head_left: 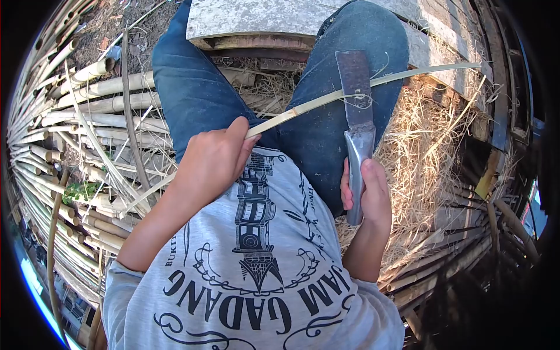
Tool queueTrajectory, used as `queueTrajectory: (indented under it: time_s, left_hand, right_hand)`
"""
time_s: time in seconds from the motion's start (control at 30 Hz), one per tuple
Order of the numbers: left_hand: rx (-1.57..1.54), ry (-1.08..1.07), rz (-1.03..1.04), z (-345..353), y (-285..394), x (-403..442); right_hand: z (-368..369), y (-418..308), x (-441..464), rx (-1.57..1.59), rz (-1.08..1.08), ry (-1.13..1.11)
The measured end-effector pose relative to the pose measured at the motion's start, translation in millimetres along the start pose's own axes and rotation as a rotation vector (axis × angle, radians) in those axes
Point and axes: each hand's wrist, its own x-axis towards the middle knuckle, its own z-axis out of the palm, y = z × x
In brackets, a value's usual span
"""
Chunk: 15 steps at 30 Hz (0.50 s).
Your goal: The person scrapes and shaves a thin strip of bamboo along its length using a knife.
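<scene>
A long, thin bamboo strip (315,105) runs from my left hand (216,157) up to the right, over my raised knee. The fingers of that hand are wrapped round the strip, and its other end shows behind my forearm. My right hand (371,192) grips the grey metal handle of a knife (353,76). The wide, dark blade points away from me and crosses the strip above my thigh. Thin curled shavings (360,100) cling to the blade where it meets the strip.
Many bamboo poles (105,105) lie stacked at the left. A wooden board (256,17) stands ahead of my knees. A heap of pale shavings (414,169) covers the ground at the right, with more poles (431,268) below it.
</scene>
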Motion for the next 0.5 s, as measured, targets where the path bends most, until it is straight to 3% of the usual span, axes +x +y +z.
queueTrajectory:
  time_s: [0.13,0.33,0.5]
  left_hand:
    - [0.006,-0.001,-0.008,-5,3,1]
    - [0.06,-0.004,0.01,-11,0,7]
    - [0.063,0.017,0.049,-14,4,10]
  right_hand:
    - [19,-3,-3,-0.143,-0.113,0.16]
    - [12,-6,0,-0.188,-0.057,0.045]
    - [1,1,4,-0.022,-0.009,-0.03]
